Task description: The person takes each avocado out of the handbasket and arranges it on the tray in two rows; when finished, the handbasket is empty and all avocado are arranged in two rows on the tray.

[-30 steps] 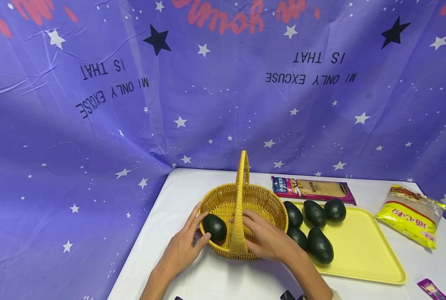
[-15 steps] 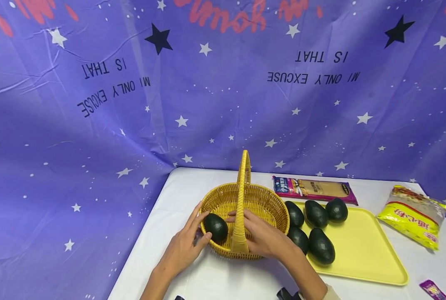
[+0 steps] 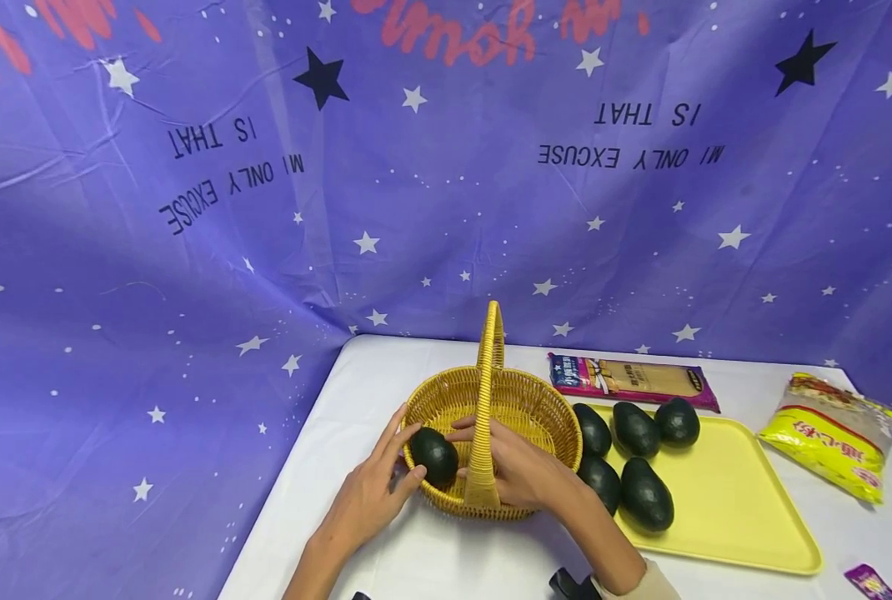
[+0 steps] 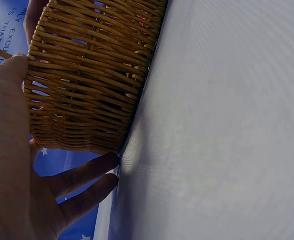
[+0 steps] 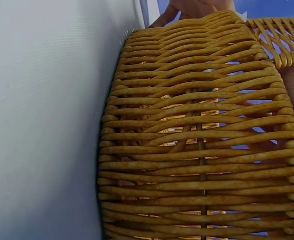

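A dark green avocado (image 3: pixel 434 457) lies inside the left end of the oval yellow wicker basket (image 3: pixel 536 379). My left hand (image 3: pixel 367 500) lies against the basket's left side, thumb and index finger reaching over the rim beside the avocado. Two of its fingers stretch straight along the basket's outer base in the left wrist view. Under the upright handle (image 3: pixel 485 392), my right hand (image 3: pixel 517 467) reaches into the basket, its fingertips at the avocado's right side; the handle partly hides it. The right wrist view is mostly filled by the basket's woven side (image 5: pixel 202 145).
Several avocados (image 3: pixel 647 496) sit on the left part of a yellow tray (image 3: pixel 754 508), right of the basket. A flat noodle packet (image 3: pixel 633 379) lies behind it. A yellow macaroni bag (image 3: pixel 832 437) and a purple sachet (image 3: pixel 869 581) are farther right.
My right hand has moved left inside the basket, and its fingertips have come up to the avocado. The left hand keeps its place at the rim. The view has shifted slightly.
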The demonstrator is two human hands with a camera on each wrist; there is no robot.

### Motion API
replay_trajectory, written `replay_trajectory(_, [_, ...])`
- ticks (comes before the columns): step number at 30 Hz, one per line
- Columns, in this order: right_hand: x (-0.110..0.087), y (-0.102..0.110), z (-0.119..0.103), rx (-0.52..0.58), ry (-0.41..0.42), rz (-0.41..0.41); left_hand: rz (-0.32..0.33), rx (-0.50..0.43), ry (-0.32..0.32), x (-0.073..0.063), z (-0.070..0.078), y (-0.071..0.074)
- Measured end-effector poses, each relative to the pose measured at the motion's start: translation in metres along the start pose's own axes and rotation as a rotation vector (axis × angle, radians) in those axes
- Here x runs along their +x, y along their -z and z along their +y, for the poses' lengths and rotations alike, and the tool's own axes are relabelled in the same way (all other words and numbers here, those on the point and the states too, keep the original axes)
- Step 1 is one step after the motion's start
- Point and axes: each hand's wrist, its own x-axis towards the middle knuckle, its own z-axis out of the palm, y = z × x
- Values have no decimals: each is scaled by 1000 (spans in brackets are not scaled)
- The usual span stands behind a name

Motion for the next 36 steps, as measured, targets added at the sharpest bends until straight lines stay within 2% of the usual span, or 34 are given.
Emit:
replay_trajectory(6, [6,-3,3,-27,38,-7,-10,-6,12,-1,0,1])
replay_trajectory(15, [13,-4,-1,30,-83,-100,-13,1,4,0,0,0])
replay_trajectory(22, [16,-6,-1,29,-78,-96,16,55,-19,-1,1,0])
replay_trajectory(36, [21,-11,1,11,-54,-76,13,37,-15,-1,-2,2])
